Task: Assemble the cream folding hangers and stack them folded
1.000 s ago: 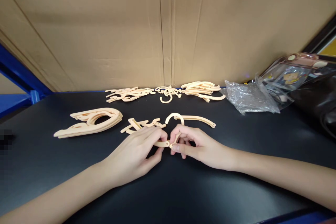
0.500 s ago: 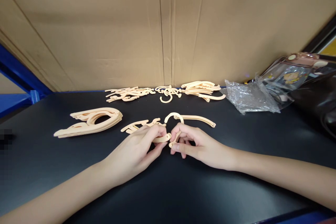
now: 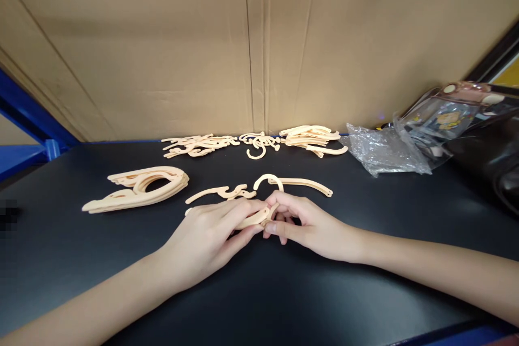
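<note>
We see one view, worn on the head, looking forward and down over the near tabletop (image 3: 365, 259) toward a cardboard wall (image 3: 251, 43)

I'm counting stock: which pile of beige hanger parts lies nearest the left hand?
The stacked pile left of the left hand, alone in front; the other three piles sit far back along the cardboard.

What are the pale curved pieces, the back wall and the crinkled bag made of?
Pale peach curved pieces: probably moulded plastic, matt, uniform colour, thin even edges. Brown back wall: cardboard by its creases and fold seams. Clear crinkled bag: thin plastic film, glossy, see-through, wrinkled.
</note>
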Tool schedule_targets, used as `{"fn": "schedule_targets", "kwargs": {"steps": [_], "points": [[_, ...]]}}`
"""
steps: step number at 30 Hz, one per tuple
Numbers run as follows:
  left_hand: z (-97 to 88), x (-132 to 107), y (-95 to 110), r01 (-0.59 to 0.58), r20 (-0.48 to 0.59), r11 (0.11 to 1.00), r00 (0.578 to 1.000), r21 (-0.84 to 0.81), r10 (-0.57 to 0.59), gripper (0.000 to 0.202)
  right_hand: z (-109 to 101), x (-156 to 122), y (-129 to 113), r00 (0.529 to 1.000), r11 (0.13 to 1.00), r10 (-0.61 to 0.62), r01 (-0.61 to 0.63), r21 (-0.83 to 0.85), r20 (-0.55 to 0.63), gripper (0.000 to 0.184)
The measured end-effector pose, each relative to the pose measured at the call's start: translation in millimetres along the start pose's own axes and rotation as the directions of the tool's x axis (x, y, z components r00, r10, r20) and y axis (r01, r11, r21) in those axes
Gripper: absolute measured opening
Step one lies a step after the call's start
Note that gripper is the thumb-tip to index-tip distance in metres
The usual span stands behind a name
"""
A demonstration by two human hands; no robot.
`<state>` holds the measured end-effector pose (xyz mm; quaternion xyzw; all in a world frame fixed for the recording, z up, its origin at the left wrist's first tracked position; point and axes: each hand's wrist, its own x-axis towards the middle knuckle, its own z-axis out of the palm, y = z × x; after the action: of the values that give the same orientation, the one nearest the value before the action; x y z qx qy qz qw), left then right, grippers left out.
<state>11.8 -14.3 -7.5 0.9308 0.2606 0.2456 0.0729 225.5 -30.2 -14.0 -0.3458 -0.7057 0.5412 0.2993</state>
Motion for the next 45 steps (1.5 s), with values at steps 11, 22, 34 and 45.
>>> {"fn": "schedule_targets", "kwargs": {"steps": [11,22,34,45], "points": [[2.4,-3,-1,0.018,0.112,1.000,0.994,0.019,-0.020,0.006,0,-1,0,0.999,0.999,-0.035,0.035,-0.003,0.006,0.008],[3.6,-3,0,0.053,0.136,0.998,0.989,0.035,-0.058,0.009,0,-2,1,1.000,1.000,-0.014,0.014,0.019,-0.019,0.010],[7.0,-6,-1,0.069,0.098,0.994,0.992,0.086,-0.078,0.013,-1,2,4,0.999,0.992,-0.009,0.015,0.121,-0.047,0.009],[1.5,-7,-2,-0.031,0.233,0.999,0.972,-0.010,0.033,0.009,-13,3,7,0.986,0.965,-0.073,0.031,0.261,0.152,0.014]]}}
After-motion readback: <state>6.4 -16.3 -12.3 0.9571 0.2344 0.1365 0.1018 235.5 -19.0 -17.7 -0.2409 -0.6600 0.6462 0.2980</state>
